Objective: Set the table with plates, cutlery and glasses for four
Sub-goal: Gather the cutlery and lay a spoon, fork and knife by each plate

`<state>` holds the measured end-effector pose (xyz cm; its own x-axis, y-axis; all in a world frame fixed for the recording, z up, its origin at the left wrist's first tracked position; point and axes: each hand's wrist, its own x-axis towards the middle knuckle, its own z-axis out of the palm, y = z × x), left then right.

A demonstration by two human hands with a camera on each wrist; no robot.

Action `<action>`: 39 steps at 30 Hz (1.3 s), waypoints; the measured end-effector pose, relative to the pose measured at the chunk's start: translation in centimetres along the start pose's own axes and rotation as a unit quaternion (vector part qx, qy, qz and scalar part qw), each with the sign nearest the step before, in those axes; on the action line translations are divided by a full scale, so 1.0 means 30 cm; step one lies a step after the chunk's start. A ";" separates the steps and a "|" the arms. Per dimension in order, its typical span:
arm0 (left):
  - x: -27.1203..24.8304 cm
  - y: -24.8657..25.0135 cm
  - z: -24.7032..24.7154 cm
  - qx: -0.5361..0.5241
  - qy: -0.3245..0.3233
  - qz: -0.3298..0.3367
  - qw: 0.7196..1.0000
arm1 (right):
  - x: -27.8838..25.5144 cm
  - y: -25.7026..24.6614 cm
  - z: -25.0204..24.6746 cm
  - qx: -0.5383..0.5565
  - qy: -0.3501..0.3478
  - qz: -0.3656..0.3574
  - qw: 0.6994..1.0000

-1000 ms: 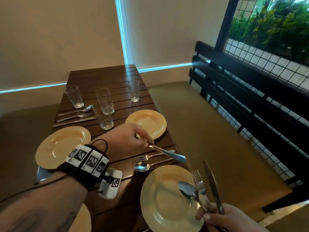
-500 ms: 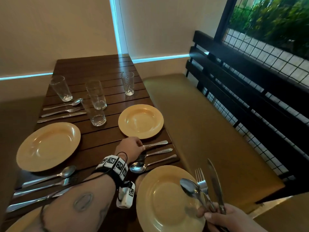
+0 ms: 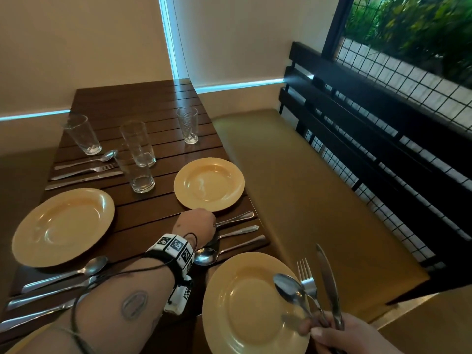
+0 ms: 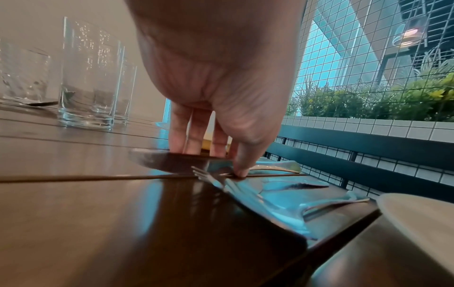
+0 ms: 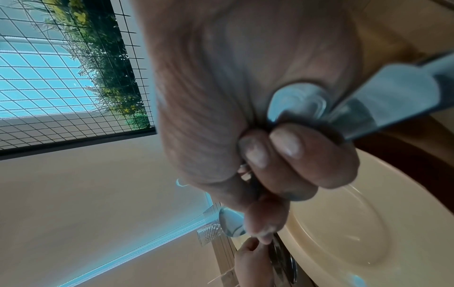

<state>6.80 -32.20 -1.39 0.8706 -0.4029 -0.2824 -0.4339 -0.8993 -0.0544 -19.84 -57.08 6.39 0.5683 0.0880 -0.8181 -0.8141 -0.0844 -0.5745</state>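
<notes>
On the tabletop [image 3: 143, 103], right edge: left hand [image 3: 195, 226] down on a knife [image 3: 235, 217], fingers [image 4: 196, 132] reaching straight onto the blade, thumb tip pressed beside it; knife flat on the wood just near-side of the far right plate [image 3: 209, 183]. Fork [image 3: 238, 231] and spoon [image 3: 205, 255] parallel beside the knife, handles toward the right edge.

Near right corner: second plate [image 3: 245, 302]. Above its right rim, right hand [image 3: 339, 335] clenched round a bundle of spoon, fork and knife (heads up, fanned apart) [image 3: 310, 290]; fingers curled tight over the handles in the wrist view.

Left edge: large plate [image 3: 62, 226] with cutlery set [image 3: 58, 284] on its near side, another set [image 3: 84, 168] on its far side.

Middle and far end: four glasses upright — one far left [image 3: 81, 135], two close together at centre [image 3: 138, 159], one patterned toward the right edge [image 3: 188, 125].

Beyond the right edge: padded bench [image 3: 293, 187], dark slatted backrest, wire-grid window, greenery.
</notes>
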 end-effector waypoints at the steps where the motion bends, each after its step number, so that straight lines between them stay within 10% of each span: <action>1: 0.003 0.001 0.001 -0.001 -0.002 0.000 1.000 | 0.000 0.001 -0.002 0.006 -0.003 0.004 1.000; 22: -0.130 0.048 -0.148 -0.100 0.052 0.000 0.994 | -0.026 -0.011 0.012 0.097 -0.057 -0.020 0.993; 25: -0.305 0.150 -0.215 -0.294 0.065 0.057 0.952 | -0.035 -0.023 0.022 0.111 -0.068 -0.037 0.991; 31: -0.569 0.320 -0.226 -0.575 -0.117 0.060 0.808 | -0.074 -0.059 0.075 0.051 -0.039 -0.047 0.997; 36: -0.630 0.265 -0.238 -0.625 -0.010 -0.013 0.780 | -0.128 -0.054 0.080 0.031 -0.020 -0.034 0.999; 39: -0.647 0.219 -0.220 -0.584 0.038 -0.020 0.811 | -0.158 -0.043 0.066 0.030 -0.013 -0.055 0.998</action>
<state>-11.40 -31.42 10.06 0.9098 -0.3386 -0.2401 0.0714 -0.4423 0.8940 -21.71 -55.42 11.05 0.6521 0.1182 -0.7488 -0.7531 -0.0125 -0.6578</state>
